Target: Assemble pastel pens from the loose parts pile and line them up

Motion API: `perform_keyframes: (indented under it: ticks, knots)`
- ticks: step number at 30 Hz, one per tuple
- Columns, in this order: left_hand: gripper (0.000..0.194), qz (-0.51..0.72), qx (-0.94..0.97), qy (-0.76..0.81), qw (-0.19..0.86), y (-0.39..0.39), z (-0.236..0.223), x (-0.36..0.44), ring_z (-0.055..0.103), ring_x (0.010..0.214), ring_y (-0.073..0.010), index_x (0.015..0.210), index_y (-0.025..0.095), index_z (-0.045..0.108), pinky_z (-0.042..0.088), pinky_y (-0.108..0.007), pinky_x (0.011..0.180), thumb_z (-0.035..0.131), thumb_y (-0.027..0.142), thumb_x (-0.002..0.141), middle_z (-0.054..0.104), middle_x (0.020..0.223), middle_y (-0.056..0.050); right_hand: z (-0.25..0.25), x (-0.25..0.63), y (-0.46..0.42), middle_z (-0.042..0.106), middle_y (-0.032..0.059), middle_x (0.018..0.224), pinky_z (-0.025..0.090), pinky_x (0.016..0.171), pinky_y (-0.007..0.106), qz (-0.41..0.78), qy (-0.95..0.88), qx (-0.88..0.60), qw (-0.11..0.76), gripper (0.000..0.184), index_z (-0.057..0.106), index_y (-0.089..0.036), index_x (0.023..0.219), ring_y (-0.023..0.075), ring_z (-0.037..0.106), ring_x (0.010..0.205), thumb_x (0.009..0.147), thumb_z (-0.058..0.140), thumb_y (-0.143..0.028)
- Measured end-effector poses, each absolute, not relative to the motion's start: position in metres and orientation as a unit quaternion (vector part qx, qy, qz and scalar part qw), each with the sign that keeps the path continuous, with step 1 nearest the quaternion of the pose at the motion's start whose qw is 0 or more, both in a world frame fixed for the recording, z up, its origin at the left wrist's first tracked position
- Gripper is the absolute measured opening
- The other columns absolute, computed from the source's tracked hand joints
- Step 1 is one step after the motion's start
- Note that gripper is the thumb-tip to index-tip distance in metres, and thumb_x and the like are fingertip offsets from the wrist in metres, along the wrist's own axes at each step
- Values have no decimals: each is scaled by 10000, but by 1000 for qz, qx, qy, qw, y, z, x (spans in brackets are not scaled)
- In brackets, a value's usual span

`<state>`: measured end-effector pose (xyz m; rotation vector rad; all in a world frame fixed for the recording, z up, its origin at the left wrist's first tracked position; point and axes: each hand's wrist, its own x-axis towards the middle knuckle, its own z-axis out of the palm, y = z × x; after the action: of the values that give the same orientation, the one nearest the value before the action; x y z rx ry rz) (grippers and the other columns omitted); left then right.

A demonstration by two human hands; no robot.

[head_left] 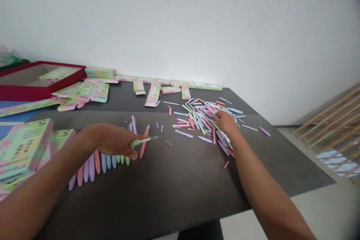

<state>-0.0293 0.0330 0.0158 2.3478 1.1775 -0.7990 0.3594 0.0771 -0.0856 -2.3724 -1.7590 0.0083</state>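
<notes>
My left hand (116, 140) is closed around a green pen part with a refill (144, 140) sticking out of it toward the right. Under and beside that hand lies a row of pastel pens (91, 165) in purple, pink, blue and green. A coral pen (144, 144) rests just past the fingertips. My right hand (225, 120) reaches into a heap of loose pen barrels and refills (201, 120). Its fingers are bent together at the heap, and what they pinch, if anything, is too small to make out.
Printed pen boxes (25, 148) are stacked at the left front, with a red-rimmed box (25, 92) behind. Flattened cartons (153, 94) and more boxes line the back of the dark table (180, 187) by the wall. A wooden rack (334, 120) stands beyond the right edge.
</notes>
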Motion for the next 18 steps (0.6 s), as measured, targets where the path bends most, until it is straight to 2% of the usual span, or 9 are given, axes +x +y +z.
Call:
perform_keyframes:
  ticks: [8,13,15,18]
  knots:
    - [733,-282,845,419,174,31,14,-26,651,955,-282,1488,249,247,466,-316,729,570,342,837,688,1143,-143,-86,304,126,705,161,1010,427,772,268,36,-650,-758,20,309,699,-121,961,222,639,939,874,511,-350]
    - [715,-276,847,416,180,30,14,-29,663,912,-261,1485,261,263,456,-295,693,571,342,844,722,1061,-107,-98,282,135,673,236,1078,438,837,297,43,-649,-760,-9,308,686,-65,1029,256,635,1016,843,558,-274]
    - [673,-278,854,401,181,29,15,-28,664,912,-265,1466,263,317,455,-297,688,570,349,849,723,1059,-103,-100,279,136,671,248,1075,438,847,302,45,-646,-762,-13,299,687,-57,1026,263,631,1035,835,563,-251]
    - [714,-282,852,407,171,28,16,-26,666,887,-272,1477,257,290,460,-310,686,584,386,839,709,1093,-129,-99,280,138,676,246,1062,438,846,304,50,-645,-762,-18,275,698,-53,985,269,630,1040,820,569,-232]
